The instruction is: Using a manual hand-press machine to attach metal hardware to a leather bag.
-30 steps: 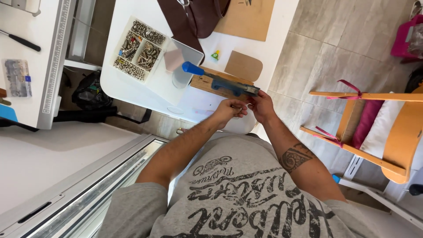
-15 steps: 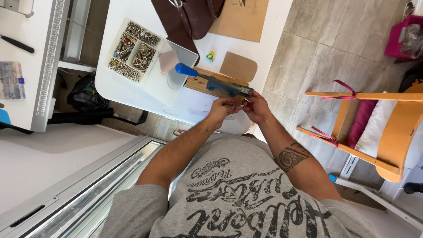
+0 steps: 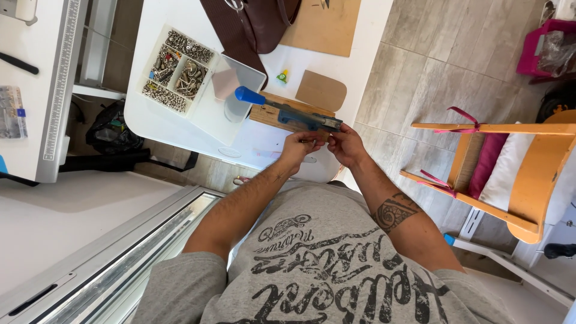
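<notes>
Both hands meet at frame centre: left hand (image 3: 300,147) and right hand (image 3: 343,144) pinch together around something small at the near end of the blue-handled press tool (image 3: 288,111), which sits on a wooden block (image 3: 270,114) on the white table (image 3: 168,123). Looks mid-step, piece not yet set. The pinched item is hidden by fingers. Open hardware organizer (image 3: 174,72) upper left, brown bag (image 3: 252,24) cut off at top.

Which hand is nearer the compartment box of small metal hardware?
Left. The left hand sits on the box's side of the blue-handled tool; the right hand is farther from the compartment box.
</notes>
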